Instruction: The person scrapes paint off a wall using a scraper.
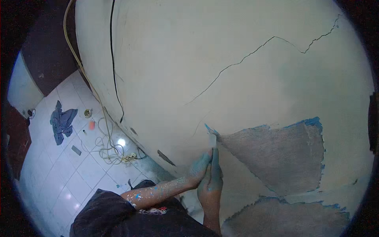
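Note:
Both my hands come together on a putty knife or scraper (213, 139), whose pale blade points up the wall. My left hand (201, 166) reaches in from the left, its forearm spattered with white and blue paint. My right hand (210, 180) lies against it from below, fingers extended. The tool's handle is hidden between them. The blade's tip touches the off-white painted wall (165, 74) at the left point of a bare grey patch (278, 154). Blue paint shows along that patch's ragged edge, and a blue flake (208, 127) stands at the blade tip.
A thin jagged crack (231, 65) runs up the wall. Another grey patch (287, 216) lies lower. A black cable (112, 53) and a beige cord (71, 44) hang at left. On the tiled floor (68, 171) are a dark cloth (62, 121), a tape roll (88, 113) and a power strip (129, 157).

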`<control>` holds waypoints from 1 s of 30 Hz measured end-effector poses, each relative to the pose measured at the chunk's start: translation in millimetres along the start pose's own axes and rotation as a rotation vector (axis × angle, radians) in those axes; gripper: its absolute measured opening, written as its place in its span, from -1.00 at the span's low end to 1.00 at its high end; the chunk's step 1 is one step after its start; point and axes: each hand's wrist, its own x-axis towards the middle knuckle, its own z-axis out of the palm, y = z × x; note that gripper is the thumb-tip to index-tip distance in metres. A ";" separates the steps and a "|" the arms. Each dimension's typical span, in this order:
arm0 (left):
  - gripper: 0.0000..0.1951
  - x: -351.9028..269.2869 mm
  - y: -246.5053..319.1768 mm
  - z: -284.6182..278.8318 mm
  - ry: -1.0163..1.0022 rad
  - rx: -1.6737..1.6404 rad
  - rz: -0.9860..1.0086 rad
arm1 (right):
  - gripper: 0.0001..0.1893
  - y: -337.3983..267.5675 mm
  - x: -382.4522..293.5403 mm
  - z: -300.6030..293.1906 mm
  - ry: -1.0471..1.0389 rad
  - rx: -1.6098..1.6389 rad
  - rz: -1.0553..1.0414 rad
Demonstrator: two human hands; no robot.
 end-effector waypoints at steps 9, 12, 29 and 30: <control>-0.58 16.5 10.2 -6.5 -0.066 -0.290 -0.153 | -0.52 1.0 -2.7 2.1 0.093 0.386 0.023; -0.51 16.9 34.9 -4.5 -0.213 -0.501 -0.221 | -0.52 42.2 -13.9 25.1 0.067 0.398 0.045; -0.50 21.7 44.4 -19.5 -0.174 -0.388 -0.124 | -0.55 25.5 -7.0 21.1 0.139 0.130 -0.316; -0.49 20.4 50.4 -22.1 -0.127 -0.464 -0.128 | -0.58 22.1 -2.0 33.7 -0.019 0.473 -0.008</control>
